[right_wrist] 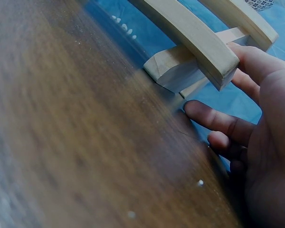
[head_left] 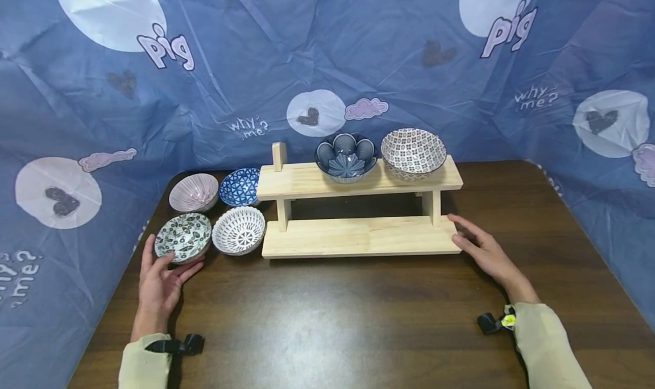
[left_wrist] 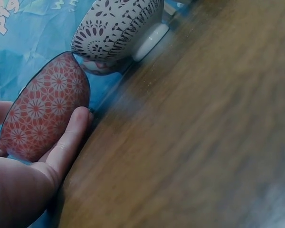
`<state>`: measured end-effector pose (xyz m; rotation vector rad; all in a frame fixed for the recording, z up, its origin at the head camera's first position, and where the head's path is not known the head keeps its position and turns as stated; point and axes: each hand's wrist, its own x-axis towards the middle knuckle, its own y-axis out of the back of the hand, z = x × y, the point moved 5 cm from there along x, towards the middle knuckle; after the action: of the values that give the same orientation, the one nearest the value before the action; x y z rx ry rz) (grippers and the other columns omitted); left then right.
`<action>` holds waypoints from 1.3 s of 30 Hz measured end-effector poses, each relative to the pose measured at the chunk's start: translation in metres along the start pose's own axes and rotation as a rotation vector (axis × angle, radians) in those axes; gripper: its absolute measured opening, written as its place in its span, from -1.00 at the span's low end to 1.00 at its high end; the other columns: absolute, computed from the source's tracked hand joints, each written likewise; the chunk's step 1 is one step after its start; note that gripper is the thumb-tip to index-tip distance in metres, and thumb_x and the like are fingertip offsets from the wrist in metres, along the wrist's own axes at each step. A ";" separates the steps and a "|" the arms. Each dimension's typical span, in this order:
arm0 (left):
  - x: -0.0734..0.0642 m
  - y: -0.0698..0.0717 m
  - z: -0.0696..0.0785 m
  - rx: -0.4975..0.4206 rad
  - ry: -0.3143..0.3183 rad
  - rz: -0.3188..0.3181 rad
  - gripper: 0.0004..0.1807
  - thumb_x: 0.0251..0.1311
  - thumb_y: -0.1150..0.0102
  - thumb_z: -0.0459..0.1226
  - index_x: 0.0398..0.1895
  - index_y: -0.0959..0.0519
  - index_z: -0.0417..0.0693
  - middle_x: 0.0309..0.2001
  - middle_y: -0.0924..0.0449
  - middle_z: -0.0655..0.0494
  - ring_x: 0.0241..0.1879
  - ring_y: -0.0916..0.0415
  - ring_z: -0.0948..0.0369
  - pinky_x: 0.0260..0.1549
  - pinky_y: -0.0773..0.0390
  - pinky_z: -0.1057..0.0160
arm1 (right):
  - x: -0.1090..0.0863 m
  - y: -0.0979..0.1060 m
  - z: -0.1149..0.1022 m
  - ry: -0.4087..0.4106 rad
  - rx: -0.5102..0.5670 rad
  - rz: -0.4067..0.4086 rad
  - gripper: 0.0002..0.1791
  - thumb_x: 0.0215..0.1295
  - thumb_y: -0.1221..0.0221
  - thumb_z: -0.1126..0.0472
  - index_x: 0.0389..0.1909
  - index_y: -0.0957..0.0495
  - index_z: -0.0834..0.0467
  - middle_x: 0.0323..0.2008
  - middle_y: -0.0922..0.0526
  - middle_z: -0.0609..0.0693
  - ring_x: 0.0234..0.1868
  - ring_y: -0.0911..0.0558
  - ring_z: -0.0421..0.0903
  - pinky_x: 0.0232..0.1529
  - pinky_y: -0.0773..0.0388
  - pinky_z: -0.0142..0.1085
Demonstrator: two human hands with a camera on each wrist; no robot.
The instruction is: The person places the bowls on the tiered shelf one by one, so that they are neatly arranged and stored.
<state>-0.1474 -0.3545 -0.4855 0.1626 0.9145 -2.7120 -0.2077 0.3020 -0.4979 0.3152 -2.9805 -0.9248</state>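
My left hand (head_left: pixel 160 286) grips a shallow bowl (head_left: pixel 183 237) with a dark green floral inside, thumb at its near rim and fingers around its side. Its outside (left_wrist: pixel 47 109) shows red with pale flowers in the left wrist view, where it is tilted. Beside it stands a white bowl (head_left: pixel 239 231) with dark petal-like marks. My right hand (head_left: pixel 486 255) touches the right end of a two-tier wooden stand (head_left: pixel 360 236) with extended fingertips. In the right wrist view, fingers (right_wrist: pixel 216 118) lie close below the end of a plank (right_wrist: pixel 199 45).
On the stand's upper tier sit a dark blue petal-shaped bowl (head_left: pixel 345 157) and a grey-patterned bowl (head_left: pixel 413 153). A pinkish striped bowl (head_left: pixel 194 192) and a blue triangle-patterned bowl (head_left: pixel 239 186) stand at the back left. Blue printed cloth (head_left: pixel 245 65) surrounds the brown table (head_left: pixel 327 315).
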 end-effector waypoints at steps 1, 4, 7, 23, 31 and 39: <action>0.000 0.000 0.000 -0.019 -0.001 -0.003 -0.16 0.49 0.23 -0.44 0.58 0.21 0.55 0.61 0.51 0.13 -0.21 -0.74 -0.02 -0.25 -0.77 0.00 | 0.000 0.000 0.000 0.004 0.001 0.002 -0.38 0.54 0.00 -0.03 0.54 -0.19 0.01 0.51 -0.25 0.18 0.08 -0.33 -0.52 0.08 -0.34 -0.45; 0.000 0.002 -0.001 -0.088 -0.004 -0.018 -0.14 0.46 0.25 -0.49 0.59 0.19 0.53 0.61 0.54 0.18 -0.17 -0.73 -0.05 -0.24 -0.77 -0.04 | -0.001 0.001 -0.001 0.011 0.003 0.004 -0.39 0.55 0.00 -0.02 0.53 -0.18 0.02 0.51 -0.25 0.19 0.08 -0.33 -0.54 0.06 -0.34 -0.51; 0.000 0.004 -0.001 -0.137 -0.006 -0.017 -0.12 0.44 0.25 -0.53 0.59 0.16 0.52 0.61 0.54 0.25 -0.12 -0.72 -0.03 -0.23 -0.77 -0.04 | -0.002 0.001 0.000 0.009 0.003 0.002 -0.38 0.55 0.00 -0.01 0.54 -0.18 0.03 0.51 -0.24 0.20 0.09 -0.32 -0.54 0.08 -0.34 -0.50; -0.003 0.003 0.001 -0.229 -0.036 -0.030 -0.11 0.43 0.30 -0.57 0.60 0.18 0.47 0.60 0.55 0.31 -0.05 -0.69 -0.03 -0.22 -0.76 -0.09 | -0.003 -0.001 0.001 0.085 0.040 0.025 -0.41 0.55 -0.02 0.05 0.52 -0.22 0.05 0.28 -0.29 -0.57 0.06 -0.39 -0.57 -0.02 -0.36 -0.66; -0.006 0.005 0.004 -0.224 -0.056 0.015 -0.13 0.42 0.28 -0.57 0.60 0.12 0.45 0.61 0.52 0.30 -0.08 -0.70 -0.03 -0.26 -0.77 -0.09 | -0.001 -0.001 0.002 0.079 0.030 0.029 -0.42 0.55 -0.01 0.03 0.52 -0.23 0.03 0.24 -0.29 -0.60 0.05 -0.41 -0.56 -0.03 -0.38 -0.65; -0.012 0.004 0.008 -0.233 -0.047 0.030 -0.13 0.41 0.26 -0.57 0.59 0.09 0.45 0.60 0.48 0.33 -0.10 -0.70 -0.04 -0.28 -0.76 -0.12 | -0.001 -0.001 -0.001 0.082 0.036 0.032 -0.42 0.54 -0.03 0.07 0.51 -0.23 0.05 0.25 -0.31 -0.52 0.03 -0.41 -0.54 -0.05 -0.38 -0.66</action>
<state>-0.1352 -0.3597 -0.4793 0.0640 1.1930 -2.5450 -0.2063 0.3013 -0.4976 0.2977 -2.9214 -0.8345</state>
